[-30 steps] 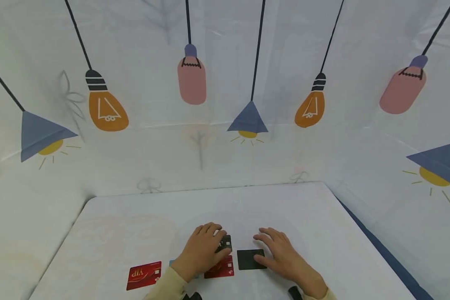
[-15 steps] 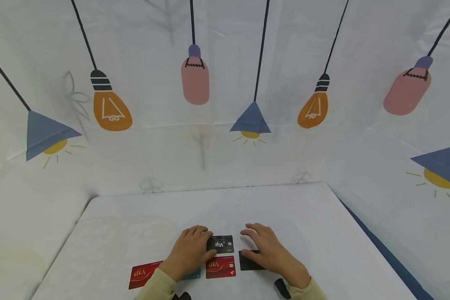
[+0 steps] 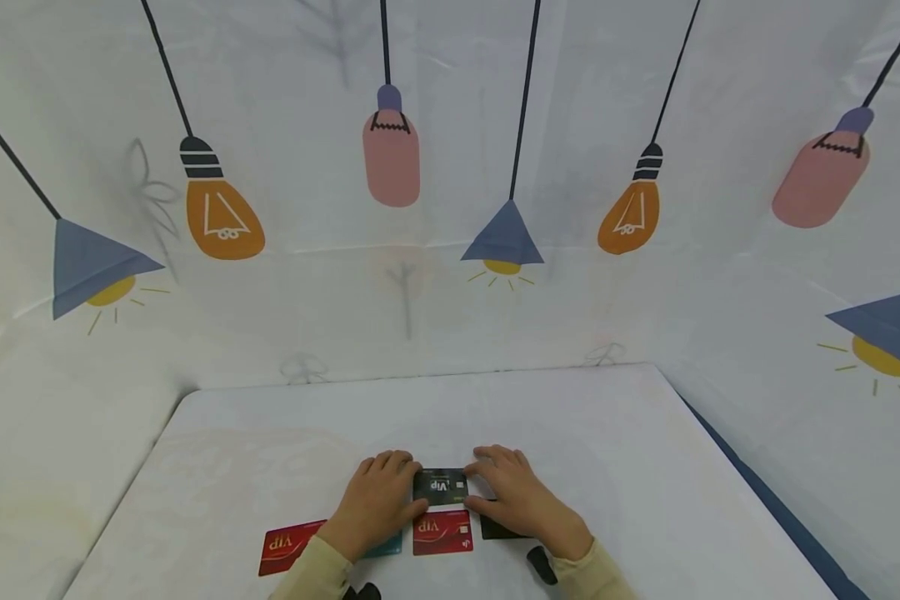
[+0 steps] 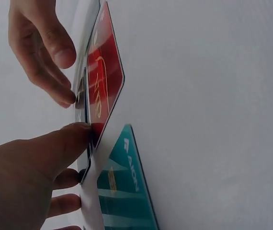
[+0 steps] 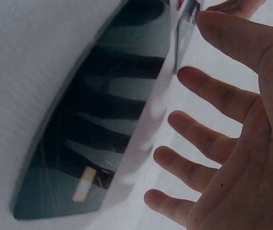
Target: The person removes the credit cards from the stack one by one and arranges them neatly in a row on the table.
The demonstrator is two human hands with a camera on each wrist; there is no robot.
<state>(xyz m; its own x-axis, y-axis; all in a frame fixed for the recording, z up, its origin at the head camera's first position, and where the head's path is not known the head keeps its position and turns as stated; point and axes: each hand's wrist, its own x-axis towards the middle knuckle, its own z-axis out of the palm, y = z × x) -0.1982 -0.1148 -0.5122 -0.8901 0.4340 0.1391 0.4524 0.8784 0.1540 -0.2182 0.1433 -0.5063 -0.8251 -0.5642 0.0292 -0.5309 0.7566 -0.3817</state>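
A black card marked "Vip" (image 3: 440,487) lies flat on the table, upside down from this side. My left hand (image 3: 375,504) touches its left end, thumb at the near corner and index finger at the far one. At the right end are the thumb and index fingertip of my right hand (image 3: 521,496), its other fingers spread loosely in the right wrist view. Just nearer lies a red VIP card (image 3: 442,533). A plain dark card (image 5: 103,96), glossy with finger reflections, is partly under my right hand in the head view. My left wrist partly hides a teal card (image 4: 127,187).
Another red VIP card (image 3: 288,546) lies at the left, beside my left sleeve (image 3: 315,571). The white table (image 3: 570,417) reaches back to a white cloth wall (image 3: 330,317) printed with lamps and bulbs.
My left hand has drawn back leftward, uncovering the black Vip card and more of the near red card. My right hand has moved left from the plain dark card to the Vip card's right end.
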